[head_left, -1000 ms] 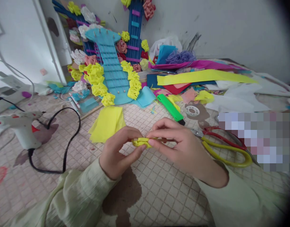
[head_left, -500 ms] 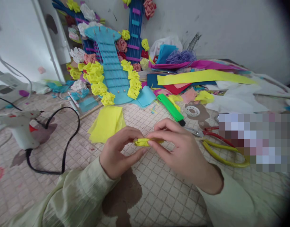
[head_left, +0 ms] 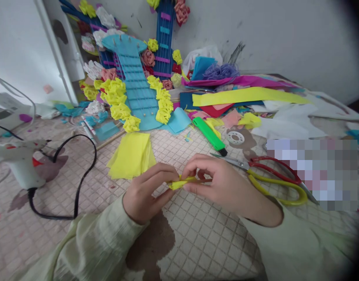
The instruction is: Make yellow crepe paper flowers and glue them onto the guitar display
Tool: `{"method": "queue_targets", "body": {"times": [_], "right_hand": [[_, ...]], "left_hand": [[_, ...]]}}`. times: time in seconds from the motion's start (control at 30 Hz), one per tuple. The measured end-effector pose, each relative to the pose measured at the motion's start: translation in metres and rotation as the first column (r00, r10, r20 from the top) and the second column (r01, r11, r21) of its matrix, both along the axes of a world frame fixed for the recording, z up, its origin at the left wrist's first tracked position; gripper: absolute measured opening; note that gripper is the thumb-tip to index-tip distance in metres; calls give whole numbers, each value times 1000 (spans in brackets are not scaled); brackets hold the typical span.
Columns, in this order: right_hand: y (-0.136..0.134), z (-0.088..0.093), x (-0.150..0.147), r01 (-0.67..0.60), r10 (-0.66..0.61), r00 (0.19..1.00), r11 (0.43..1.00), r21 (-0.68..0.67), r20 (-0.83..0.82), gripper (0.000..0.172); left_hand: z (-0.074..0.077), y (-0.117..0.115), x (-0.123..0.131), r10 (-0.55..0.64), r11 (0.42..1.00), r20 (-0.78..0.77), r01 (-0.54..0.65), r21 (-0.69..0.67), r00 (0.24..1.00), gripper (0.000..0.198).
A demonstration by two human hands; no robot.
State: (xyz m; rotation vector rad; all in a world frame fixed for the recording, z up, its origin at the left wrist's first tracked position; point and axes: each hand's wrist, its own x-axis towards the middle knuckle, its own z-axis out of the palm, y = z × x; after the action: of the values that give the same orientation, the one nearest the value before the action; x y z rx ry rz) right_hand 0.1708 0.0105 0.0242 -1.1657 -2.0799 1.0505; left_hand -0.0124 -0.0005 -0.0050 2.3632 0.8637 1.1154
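Observation:
A small strip of yellow crepe paper (head_left: 179, 182) is pinched between both hands, above the quilted cloth. My left hand (head_left: 150, 191) grips its left end between thumb and fingers. At the right end, my right hand (head_left: 217, 179) holds it with thumb and curled fingers. A thin brownish stick (head_left: 205, 180) seems to run from the paper into the right palm, partly hidden by the fingers. Just beyond my left hand lies a stack of yellow paper sheets (head_left: 131, 154). Scissors (head_left: 273, 168) with red and yellow handles lie beside my right wrist.
A glue gun (head_left: 24, 160) with a black cord stands at the left. Behind are a light-blue paper instrument (head_left: 138, 82) edged with yellow paper flowers (head_left: 115, 93), a green utility knife (head_left: 208, 134), a white ring-shaped spool (head_left: 235, 137) and a long yellow strip (head_left: 249, 96).
My right hand has turned and its fingers have curled in more around the yellow paper. The stick now shows beside it. My left thumb has closed in on the paper, and the view has shifted slightly.

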Motion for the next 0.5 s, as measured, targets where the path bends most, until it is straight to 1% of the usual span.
{"method": "queue_targets", "body": {"times": [0.1, 0.17, 0.27, 0.37, 0.43, 0.5], "right_hand": [[-2, -2, -2, 31, -30, 1000, 999, 31, -2, 10], [-3, -5, -4, 53, -53, 999, 995, 79, 2, 11], [-4, -10, -7, 92, -98, 995, 978, 190, 23, 12], [-6, -15, -9, 98, -120, 991, 953, 286, 61, 10], [-6, -17, -10, 91, -122, 989, 944, 317, 80, 10], [-6, -18, -10, 97, -129, 988, 947, 305, 86, 9]], "left_hand": [[-1, 1, -1, 17, 1000, 1, -17, -10, 1000, 21], [-1, 1, -1, 34, 998, 7, -33, -54, 999, 19], [-2, 2, -1, 56, 986, 24, -52, -160, 998, 20], [-4, 2, -1, 63, 964, 62, -44, -262, 996, 25], [-6, 2, -1, 74, 945, 90, -41, -324, 993, 26], [-9, 3, -1, 98, 919, 138, -36, -394, 986, 26]]}}
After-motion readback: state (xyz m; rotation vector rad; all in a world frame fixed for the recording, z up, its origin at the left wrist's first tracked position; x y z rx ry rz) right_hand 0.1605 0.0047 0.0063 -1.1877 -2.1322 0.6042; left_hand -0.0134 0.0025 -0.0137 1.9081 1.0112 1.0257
